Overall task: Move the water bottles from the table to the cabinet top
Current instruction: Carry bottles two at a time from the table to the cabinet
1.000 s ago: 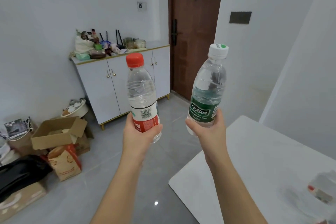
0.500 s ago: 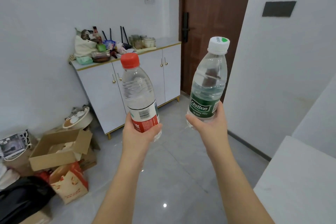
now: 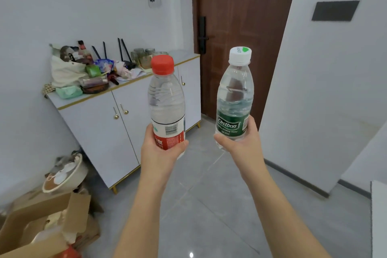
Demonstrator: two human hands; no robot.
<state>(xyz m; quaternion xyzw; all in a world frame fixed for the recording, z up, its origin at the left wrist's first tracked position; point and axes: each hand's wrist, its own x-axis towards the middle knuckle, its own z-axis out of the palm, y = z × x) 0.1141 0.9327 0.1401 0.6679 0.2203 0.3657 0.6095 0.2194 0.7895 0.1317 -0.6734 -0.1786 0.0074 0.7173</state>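
Closer to the cabinet top (image 3: 185, 56) now; table (image 3: 379, 216) slipped to the right edge. We carry both upright: left hand (image 3: 161, 154) wrapped round the red-capped bottle (image 3: 166, 98), right hand (image 3: 241, 144) round the green-labelled bottle (image 3: 234, 90). Pickup done; setting down remains.

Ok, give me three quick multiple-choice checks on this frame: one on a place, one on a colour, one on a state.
1. The white cabinet stands: A left of the brown door; B right of it; C in front of it.
2. The cap on the left-hand bottle is: A white; B red; C blue.
3. The green-label bottle is: A on the cabinet top; B lying on the floor; C gripped in the right hand.

1 A: the door shows just past the cabinet's right end.
2 B: the left hand grips a red-capped bottle.
3 C: the hand holds it in mid-air.
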